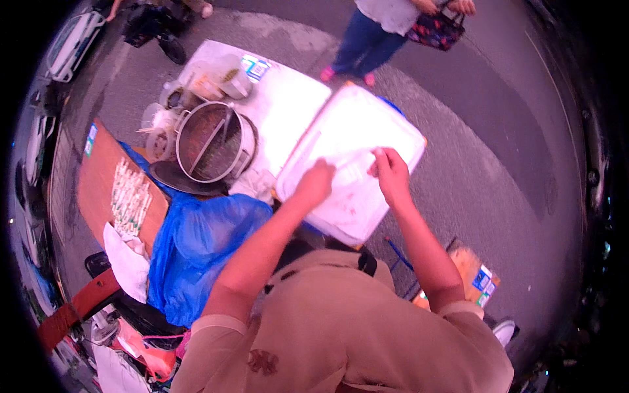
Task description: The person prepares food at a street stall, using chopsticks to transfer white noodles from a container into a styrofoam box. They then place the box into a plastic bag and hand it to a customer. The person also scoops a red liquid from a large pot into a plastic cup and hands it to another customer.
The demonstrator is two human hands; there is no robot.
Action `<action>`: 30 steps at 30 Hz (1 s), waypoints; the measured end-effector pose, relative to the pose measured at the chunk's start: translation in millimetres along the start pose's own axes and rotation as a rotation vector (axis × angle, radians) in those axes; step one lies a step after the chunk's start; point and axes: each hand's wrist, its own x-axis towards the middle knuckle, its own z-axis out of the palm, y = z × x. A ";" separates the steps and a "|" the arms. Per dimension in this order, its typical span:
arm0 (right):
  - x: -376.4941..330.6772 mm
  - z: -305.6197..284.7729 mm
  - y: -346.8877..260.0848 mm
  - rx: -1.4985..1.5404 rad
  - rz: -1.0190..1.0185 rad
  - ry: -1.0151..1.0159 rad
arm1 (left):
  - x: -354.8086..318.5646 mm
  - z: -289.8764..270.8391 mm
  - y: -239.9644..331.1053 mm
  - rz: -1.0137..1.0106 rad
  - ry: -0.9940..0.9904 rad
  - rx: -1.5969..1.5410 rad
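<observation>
Both my hands are raised over a large white lidded box (380,118). My left hand (314,183) and my right hand (391,171) pinch the two ends of a thin clear plastic bag (354,167) stretched between them. The bag is hard to make out against the white lid. Left of the box stands a big round metal pot (211,141) with a divider, full of dark liquid.
A white table top (288,105) carries jars and packets (216,78). A blue plastic bag (196,245) hangs below the pot. A wooden board (98,190) with small light items lies at left. Another person (383,26) with a patterned handbag stands on the grey pavement beyond.
</observation>
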 end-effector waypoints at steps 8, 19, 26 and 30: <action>-17.3 1.4 1.8 -0.051 -0.135 -0.050 | -69.3 -70.4 16.9 0.040 0.375 0.375; -61.2 27.3 -15.2 -0.332 -0.403 -0.138 | -80.4 -75.1 44.0 -0.081 0.262 -0.357; -85.5 27.2 -64.1 -0.663 -0.770 -0.350 | -62.2 -73.6 56.5 0.088 0.093 -0.401; -78.4 23.6 -58.1 -0.337 -0.510 -0.289 | -56.4 -77.2 53.6 0.097 0.107 -0.388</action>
